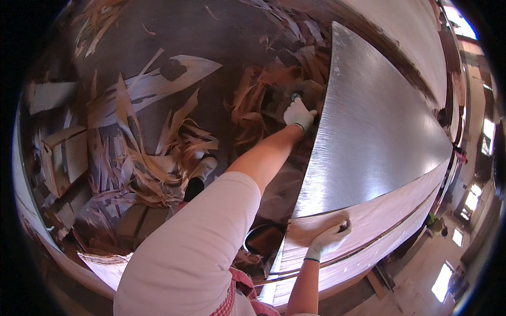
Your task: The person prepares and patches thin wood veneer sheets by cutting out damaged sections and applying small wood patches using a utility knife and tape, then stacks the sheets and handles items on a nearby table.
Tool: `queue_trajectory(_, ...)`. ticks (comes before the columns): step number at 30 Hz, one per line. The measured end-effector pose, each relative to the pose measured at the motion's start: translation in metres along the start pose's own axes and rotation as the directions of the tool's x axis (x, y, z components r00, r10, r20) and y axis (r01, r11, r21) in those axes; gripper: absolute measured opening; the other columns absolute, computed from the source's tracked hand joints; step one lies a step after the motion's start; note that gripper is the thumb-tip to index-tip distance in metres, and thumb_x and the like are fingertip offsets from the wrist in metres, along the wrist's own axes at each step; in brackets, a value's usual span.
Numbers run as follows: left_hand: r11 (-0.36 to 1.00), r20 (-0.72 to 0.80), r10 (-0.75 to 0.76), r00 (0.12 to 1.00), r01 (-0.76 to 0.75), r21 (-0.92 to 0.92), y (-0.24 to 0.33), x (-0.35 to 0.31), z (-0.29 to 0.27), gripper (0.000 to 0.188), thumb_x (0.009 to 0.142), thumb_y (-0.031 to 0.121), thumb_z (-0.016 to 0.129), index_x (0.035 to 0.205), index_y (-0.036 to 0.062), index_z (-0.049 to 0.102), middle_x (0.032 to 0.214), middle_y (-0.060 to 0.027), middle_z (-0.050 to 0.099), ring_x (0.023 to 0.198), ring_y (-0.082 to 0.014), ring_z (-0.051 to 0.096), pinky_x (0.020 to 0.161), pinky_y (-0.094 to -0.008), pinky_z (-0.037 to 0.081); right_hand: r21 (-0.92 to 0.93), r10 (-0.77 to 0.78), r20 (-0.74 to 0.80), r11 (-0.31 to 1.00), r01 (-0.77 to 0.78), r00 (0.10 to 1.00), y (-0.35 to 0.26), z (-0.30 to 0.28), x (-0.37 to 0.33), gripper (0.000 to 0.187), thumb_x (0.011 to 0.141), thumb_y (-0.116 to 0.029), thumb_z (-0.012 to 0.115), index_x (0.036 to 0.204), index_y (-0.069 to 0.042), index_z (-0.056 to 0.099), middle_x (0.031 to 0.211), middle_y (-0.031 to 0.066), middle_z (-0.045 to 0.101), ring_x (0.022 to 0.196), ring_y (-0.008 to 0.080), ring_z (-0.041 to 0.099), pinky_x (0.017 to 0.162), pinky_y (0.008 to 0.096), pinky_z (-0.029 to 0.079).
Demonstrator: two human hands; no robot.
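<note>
My left hand (298, 114), in a white glove, reaches far forward beside the left edge of a large shiny metal sheet (363, 126). Its fingers are curled round something dark and greenish, too small to make out. Brown strips of wood veneer (252, 100) lie around and beyond it. Nearer me, my right hand (328, 240), also gloved, rests at the pale wood surface (379, 216) just below the metal sheet's near edge. Its fingers are bent closed, with a small dark spot at the tips that I cannot identify. The metal sheet lies on top of the stacked wood.
Torn veneer scraps (142, 158) cover the floor on the left, around my shoe (204, 167). Wooden blocks (66, 158) stand at the far left. A large pale stack (406, 37) rises behind the sheet. Another person (436, 225) is at the far right, near bright windows.
</note>
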State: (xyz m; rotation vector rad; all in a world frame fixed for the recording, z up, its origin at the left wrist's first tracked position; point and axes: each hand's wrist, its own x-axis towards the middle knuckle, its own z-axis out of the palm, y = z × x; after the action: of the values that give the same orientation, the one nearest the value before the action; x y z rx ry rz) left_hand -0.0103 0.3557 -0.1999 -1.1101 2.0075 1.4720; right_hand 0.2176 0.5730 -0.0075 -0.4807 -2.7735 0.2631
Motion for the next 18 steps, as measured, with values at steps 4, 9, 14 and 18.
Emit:
queue_trajectory(4, 0.993, 0.025, 0.066, 0.998, -0.068, 0.092, -0.007, 0.008, 0.006, 0.059, 0.078, 0.042, 0.074, 0.116, 0.0058, 0.049, 0.112, -0.0155, 0.063, 0.105, -0.0339, 0.062, 0.088, -0.0451, 0.05, -0.039, 0.046, 0.014, 0.998, -0.045, 0.999, 0.007, 0.0, 0.001, 0.026, 0.098, -0.007, 0.047, 0.12, 0.007, 0.049, 0.114, 0.0202, 0.059, 0.104, 0.0287, 0.061, 0.087, 0.0345, 0.055)
queue_trajectory(9, 0.945, 0.024, 0.326, 0.945, -0.327, 0.012, -0.045, 0.026, -0.004, 0.035, 0.085, 0.03, 0.065, 0.103, 0.001, 0.055, 0.099, -0.0218, 0.064, 0.101, -0.0384, 0.061, 0.085, -0.047, 0.048, 0.016, 0.032, 0.004, 0.999, -0.032, 0.999, 0.005, 0.0, 0.006, 0.027, 0.097, -0.008, 0.049, 0.121, 0.006, 0.049, 0.116, 0.0203, 0.059, 0.105, 0.0308, 0.061, 0.088, 0.0356, 0.053)
queue_trajectory(14, 0.823, 0.093, 0.28, 0.955, -0.19, -0.535, -0.074, 0.01, -0.068, 0.014, 0.089, 0.01, 0.055, 0.096, -0.0021, 0.058, 0.091, -0.0162, 0.065, 0.082, -0.0271, 0.065, 0.07, -0.0367, 0.052, -0.015, 0.061, 0.0, 0.998, -0.061, 0.998, -0.005, -0.008, 0.008, 0.026, 0.095, -0.006, 0.051, 0.119, 0.004, 0.052, 0.115, 0.0193, 0.06, 0.104, 0.0308, 0.061, 0.086, 0.0361, 0.054)
queue_trajectory(18, 0.701, 0.14, 0.311, 0.94, -0.127, -0.702, -0.058, -0.073, -0.142, 0.007, 0.092, 0.003, 0.053, 0.095, -0.0007, 0.058, 0.093, -0.0096, 0.064, 0.08, -0.0177, 0.065, 0.072, -0.0309, 0.055, -0.002, 0.108, 0.029, 0.994, -0.108, 0.994, 0.0, -0.015, 0.003, 0.031, 0.095, -0.012, 0.049, 0.123, 0.001, 0.051, 0.116, 0.019, 0.061, 0.106, 0.0322, 0.06, 0.09, 0.0375, 0.051)
